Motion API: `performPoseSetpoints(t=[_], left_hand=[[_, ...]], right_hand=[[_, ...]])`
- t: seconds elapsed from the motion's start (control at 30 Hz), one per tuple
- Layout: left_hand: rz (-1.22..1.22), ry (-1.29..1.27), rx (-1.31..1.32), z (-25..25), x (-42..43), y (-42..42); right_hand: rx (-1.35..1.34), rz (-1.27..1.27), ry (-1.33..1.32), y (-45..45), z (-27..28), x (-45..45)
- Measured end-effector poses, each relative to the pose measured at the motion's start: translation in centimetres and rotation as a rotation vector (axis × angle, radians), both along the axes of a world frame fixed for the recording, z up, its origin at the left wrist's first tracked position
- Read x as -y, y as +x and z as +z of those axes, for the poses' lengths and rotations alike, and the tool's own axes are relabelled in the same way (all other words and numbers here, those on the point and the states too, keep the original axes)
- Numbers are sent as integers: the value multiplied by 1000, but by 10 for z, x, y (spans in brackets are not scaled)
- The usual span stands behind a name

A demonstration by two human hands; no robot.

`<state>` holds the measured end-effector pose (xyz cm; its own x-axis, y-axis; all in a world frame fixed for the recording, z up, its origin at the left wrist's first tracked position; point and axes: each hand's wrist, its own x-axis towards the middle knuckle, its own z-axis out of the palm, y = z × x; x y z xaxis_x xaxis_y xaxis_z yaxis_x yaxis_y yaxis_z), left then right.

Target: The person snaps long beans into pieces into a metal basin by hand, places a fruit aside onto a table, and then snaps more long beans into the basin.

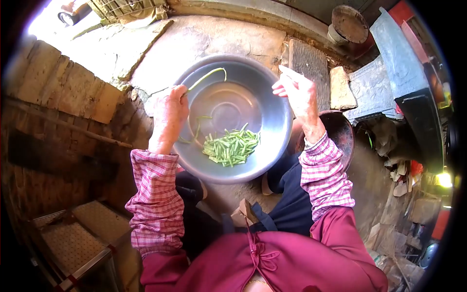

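A long green bean [208, 78] sticks out of my left hand [170, 109], whose fingers are closed around one end. Its free end curves over the far left part of a wide metal basin [275, 146]. At the basin's right rim is my right hand [299, 92], index finger stretched out and the other fingers bent, with nothing visible in it. Cut green bean pieces [231, 147] lie heaped in the near part of the basin. A few longer beans [197, 129] rest along its left inner wall, below my left hand.
A dark round pan or stool [338, 136] stands right of the basin. A rough wooden board [309, 63] lies beyond it. A brick or plank wall [63, 82] rises at left, above a low metal-framed rack [73, 241]. Clutter [408, 204] fills the right side.
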<state>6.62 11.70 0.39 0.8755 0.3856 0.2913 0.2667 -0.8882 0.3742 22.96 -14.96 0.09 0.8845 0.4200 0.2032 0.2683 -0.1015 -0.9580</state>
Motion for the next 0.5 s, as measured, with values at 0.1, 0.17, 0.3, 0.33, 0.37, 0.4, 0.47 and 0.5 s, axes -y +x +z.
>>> performPoseSetpoints(t=[0.1,0.17,0.3,0.33,0.37,0.4,0.47,0.5], left_hand=[[-49,-25,118,0,10,5],[-100,-31,112,0,11,7],[-159,23,169,-3,21,11],[-162,39,170,-2,24,10],[-164,55,170,0,26,10],[-167,71,174,0,28,9],[-174,102,181,1,31,9],[-175,128,178,-2,31,10]], right_hand=[[-144,148,51,-18,10,-11],[-257,244,51,-24,16,-16],[-382,288,62,-29,24,-20],[-371,284,46,-29,25,-21],[-361,282,30,-30,29,-21],[-351,279,14,-32,30,-22],[-403,318,21,-34,30,-23],[-428,338,24,-35,30,-24]])
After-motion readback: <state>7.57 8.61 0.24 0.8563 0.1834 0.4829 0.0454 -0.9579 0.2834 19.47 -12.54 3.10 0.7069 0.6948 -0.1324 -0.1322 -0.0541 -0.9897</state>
